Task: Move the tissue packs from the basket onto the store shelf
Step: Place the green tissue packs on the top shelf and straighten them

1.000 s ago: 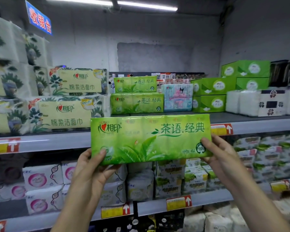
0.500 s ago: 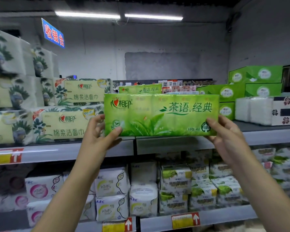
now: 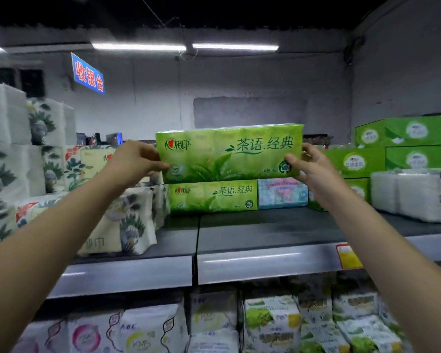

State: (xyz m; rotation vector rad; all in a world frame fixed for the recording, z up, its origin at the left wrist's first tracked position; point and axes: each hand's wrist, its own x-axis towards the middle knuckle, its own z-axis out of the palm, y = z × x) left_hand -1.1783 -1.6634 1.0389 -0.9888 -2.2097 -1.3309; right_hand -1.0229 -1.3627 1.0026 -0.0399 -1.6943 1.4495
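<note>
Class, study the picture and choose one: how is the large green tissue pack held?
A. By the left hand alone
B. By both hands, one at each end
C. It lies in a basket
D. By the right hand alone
B: the left hand grips the left end of the green tissue pack, and the right hand grips its right end.

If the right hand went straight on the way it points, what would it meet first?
Beyond the green tissue pack it grips, the right hand would probably meet the pink-and-blue pack or the green boxes beside it; depth is unclear.
</note>
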